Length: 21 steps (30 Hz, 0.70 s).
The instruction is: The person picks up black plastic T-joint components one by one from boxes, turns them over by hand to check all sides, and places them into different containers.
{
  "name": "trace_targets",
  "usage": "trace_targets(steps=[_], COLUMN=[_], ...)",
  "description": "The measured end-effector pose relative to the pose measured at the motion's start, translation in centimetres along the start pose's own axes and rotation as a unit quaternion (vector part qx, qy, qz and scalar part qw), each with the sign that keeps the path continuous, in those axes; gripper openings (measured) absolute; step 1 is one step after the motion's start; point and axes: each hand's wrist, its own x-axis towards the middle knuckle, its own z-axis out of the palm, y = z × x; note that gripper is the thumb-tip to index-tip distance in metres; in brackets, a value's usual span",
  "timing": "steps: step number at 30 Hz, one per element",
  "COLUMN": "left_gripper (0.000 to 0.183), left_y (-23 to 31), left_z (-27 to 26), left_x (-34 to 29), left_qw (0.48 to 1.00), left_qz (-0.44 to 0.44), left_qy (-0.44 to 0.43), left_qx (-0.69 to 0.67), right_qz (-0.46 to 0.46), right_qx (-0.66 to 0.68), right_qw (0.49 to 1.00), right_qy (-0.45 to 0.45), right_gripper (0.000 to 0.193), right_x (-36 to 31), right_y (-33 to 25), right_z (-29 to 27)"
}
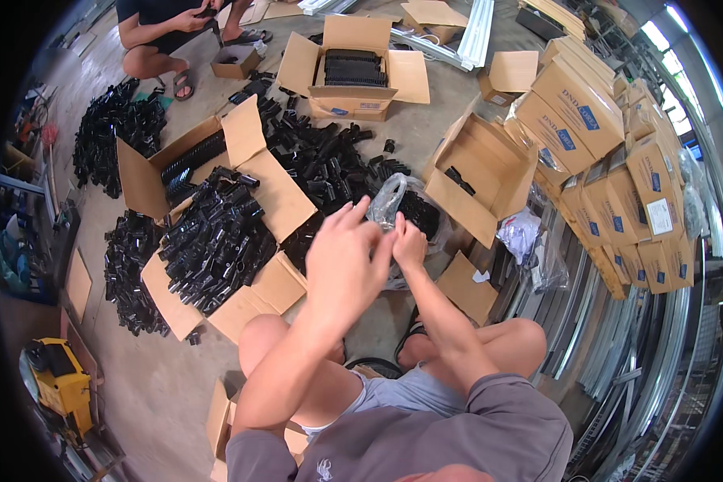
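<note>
Clear plastic bag (pixel 387 198) at 11 o'clock from our right hand (pixel 410 246), which looks nearer than our left hand (pixel 345 253) | bag's long axis: we cannot tell | left fingers loosely apart | right fingers curled together; whether clamped on anything, we cannot tell

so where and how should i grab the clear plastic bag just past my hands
Probably by the loose, crumpled top of the clear plastic bag, pinched from above on the near side. Its thin folds bunch up there, easy to gather. Your right hand looks well placed for it; black parts crowd the bag's left side.
</note>
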Motion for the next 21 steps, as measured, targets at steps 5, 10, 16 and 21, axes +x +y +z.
trace_targets(steps=[5, 10, 16, 21], left_gripper=[0.076, 0.07, 0.067, 0.066], left_y=[0.3, -0.2, -0.4, -0.4], left_z=[1.7, 3.3, 3.8, 2.6], left_x=[1.0, 0.2, -1.2, 0.0], left_qw=[0.978, 0.964, 0.905, 0.916], left_qz=[0.059, 0.066, 0.091, 0.095], left_qy=[-0.008, -0.169, -0.351, -0.336], left_qx=[0.198, 0.195, 0.224, 0.196], right_qz=[-0.154, -0.127, 0.013, -0.012], right_qx=[-0.01, -0.057, -0.174, -0.205], right_qw=[0.981, 0.989, 0.981, 0.979], right_qy=[0.116, 0.047, -0.079, -0.005], right_gripper=[0.026, 0.025, 0.031, 0.041], right_x=[7.1, 15.0, 21.3, 24.3], right_y=[-1.2, -1.5, -0.1, 0.5], right_z=[1.1, 3.3, 5.7, 8.7])
